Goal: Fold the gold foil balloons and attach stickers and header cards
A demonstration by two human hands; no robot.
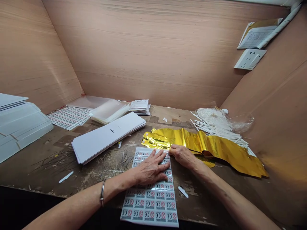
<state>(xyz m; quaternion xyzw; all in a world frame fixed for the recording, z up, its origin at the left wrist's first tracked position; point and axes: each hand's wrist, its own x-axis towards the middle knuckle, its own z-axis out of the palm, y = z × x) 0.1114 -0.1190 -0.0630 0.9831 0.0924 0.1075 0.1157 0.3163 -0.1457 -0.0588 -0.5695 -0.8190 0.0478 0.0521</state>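
Note:
A sheet of stickers [148, 204], printed with rows of CE marks and red prohibition signs, lies on the worktable and hangs slightly over its front edge. My left hand [152, 167] rests flat on its upper part, fingers spread. At the sheet's top right corner, my right hand [181, 156] is closed with thumb and fingertips together; whatever they pinch is too small to make out. Just behind both hands, gold foil balloons [192, 140] lie in a flat, overlapping pile stretching to the right.
A stack of white cards [109, 135] lies left of the sheet, with clear plastic sleeves [109, 111] and more sticker sheets [70, 116] behind. White sticks [220, 127] spill from a bag at right. White boxes [21, 127] stand far left. Walls enclose the table [96, 179].

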